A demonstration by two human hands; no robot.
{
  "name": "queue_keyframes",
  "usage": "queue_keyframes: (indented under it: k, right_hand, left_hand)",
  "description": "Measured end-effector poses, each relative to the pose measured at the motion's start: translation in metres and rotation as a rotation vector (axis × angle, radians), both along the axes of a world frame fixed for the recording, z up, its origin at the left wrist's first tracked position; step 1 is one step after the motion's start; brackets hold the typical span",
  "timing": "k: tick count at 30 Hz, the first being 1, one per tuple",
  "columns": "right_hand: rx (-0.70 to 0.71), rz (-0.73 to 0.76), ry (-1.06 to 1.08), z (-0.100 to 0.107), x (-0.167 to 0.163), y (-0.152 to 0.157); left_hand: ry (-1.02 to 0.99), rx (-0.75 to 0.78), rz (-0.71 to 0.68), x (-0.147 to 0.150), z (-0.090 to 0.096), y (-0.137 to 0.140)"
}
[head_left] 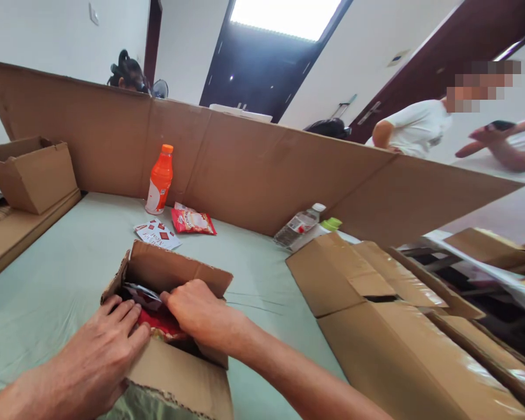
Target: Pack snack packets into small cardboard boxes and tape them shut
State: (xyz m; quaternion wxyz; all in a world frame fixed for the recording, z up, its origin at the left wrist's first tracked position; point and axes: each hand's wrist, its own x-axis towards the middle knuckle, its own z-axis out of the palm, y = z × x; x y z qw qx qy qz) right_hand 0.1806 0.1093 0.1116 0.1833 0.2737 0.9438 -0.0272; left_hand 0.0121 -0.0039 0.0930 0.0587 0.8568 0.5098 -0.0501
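Observation:
An open cardboard box [179,370] stands in front of me on the pale green cover, its flaps raised. My left hand [109,344] curls its fingers over the box's left rim; its thumb is hidden. Inside the box lie a red packet [160,319] and a shiny packet with dark red marks [142,296]. My right hand [199,306] reaches in from the right, its fingers closed at the edge of the shiny packet. Behind the box are a white card with red diamonds [157,233] and a red snack bag [195,222].
An orange drink bottle [160,181] stands by a long cardboard wall [254,169]. A clear bottle [300,226] leans near the right boxes [376,344]. A small open box [48,175] sits at left. People [413,128] are beyond the wall.

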Motion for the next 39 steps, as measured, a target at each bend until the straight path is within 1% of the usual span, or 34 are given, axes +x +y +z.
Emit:
queue_keyframes:
  k: [4,7,9,11,13,15,17,18,20,21,23,25,27,29,32,34,37,39]
  right_hand:
    - [-0.027,-0.035,-0.029,0.0,-0.005,0.002]
    - [-0.053,-0.037,0.042,-0.004,0.003,0.004]
    - [-0.085,-0.057,0.227,-0.008,0.017,0.003]
    - [-0.106,-0.075,0.54,-0.011,0.035,0.001]
    - [-0.086,-0.062,0.833,-0.014,0.056,-0.002]
    - [-0.015,-0.03,1.014,-0.016,0.074,-0.004]
    - [0.077,-0.035,1.117,-0.018,0.088,-0.006]
    - [0.118,-0.054,1.162,-0.02,0.094,-0.007]
    - [0.169,-0.103,1.235,-0.023,0.101,-0.009]
    - [0.18,-0.122,1.259,-0.026,0.104,-0.009]
    - [0.19,-0.147,1.283,-0.031,0.106,-0.011]
    - [0.209,-0.175,1.296,-0.036,0.106,-0.011]
    - [0.251,-0.208,1.32,-0.04,0.104,-0.011]
    - [0.275,-0.216,1.337,-0.044,0.101,-0.011]
    - [0.233,-0.151,1.325,-0.047,0.097,-0.012]
    - [0.237,-0.137,1.352,-0.049,0.096,-0.014]
    - [0.353,-0.253,1.479,-0.048,0.097,-0.015]
    - [0.396,-0.325,1.533,-0.048,0.097,-0.014]
  left_hand:
    - [0.059,-0.016,0.003,0.002,0.005,0.003]
    - [0.061,-0.015,0.002,0.001,0.004,0.003]
    - [-0.011,0.003,0.009,-0.001,0.001,0.002]
    - [-0.085,0.036,0.018,-0.005,-0.001,0.0]
    - [-0.115,0.08,0.003,-0.009,-0.002,-0.003]
    - [-0.128,0.155,-0.058,-0.013,-0.001,-0.005]
    - [-0.181,0.293,-0.143,-0.018,0.0,-0.007]
    - [-0.223,0.37,-0.162,-0.021,0.0,-0.008]
    - [-0.321,0.507,-0.132,-0.025,0.0,-0.01]
    - [-0.362,0.554,-0.085,-0.027,0.0,-0.012]
    - [-0.411,0.591,0.032,-0.032,-0.002,-0.014]
    - [-0.439,0.567,0.131,-0.036,-0.006,-0.017]
    - [-0.478,0.521,0.197,-0.04,-0.011,-0.018]
    - [-0.539,0.47,0.208,-0.043,-0.016,-0.017]
    - [-0.613,0.409,0.187,-0.043,-0.021,-0.012]
    - [-0.625,0.401,0.204,-0.041,-0.021,-0.007]
    - [-0.631,0.394,0.236,-0.039,-0.019,0.0]
    - [-0.64,0.384,0.215,-0.039,-0.019,0.002]
